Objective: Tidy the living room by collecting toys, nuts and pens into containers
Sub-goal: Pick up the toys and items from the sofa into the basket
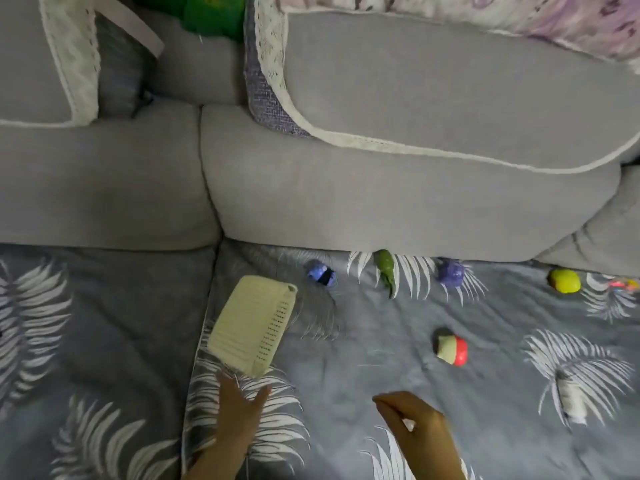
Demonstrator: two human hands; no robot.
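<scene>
Sitting at the spread fingers of left hand (242, 408), basket (252, 325); right hand (414, 422) curled, grip unclear

A cream plastic basket (252, 325) with a slatted face and rows of small holes along one side lies tilted at the left centre of the sofa seat (363, 368), its near end at the fingertips of the left hand (242, 407). Along the far edge of the seat, from left to right, lie a blue-purple toy with a black band (322, 276), a long green toy (386, 270), a purple toy (450, 271) and a round yellow toy (564, 281). Nearer, well apart from these, a red and cream toy (450, 346) lies on its side.
</scene>
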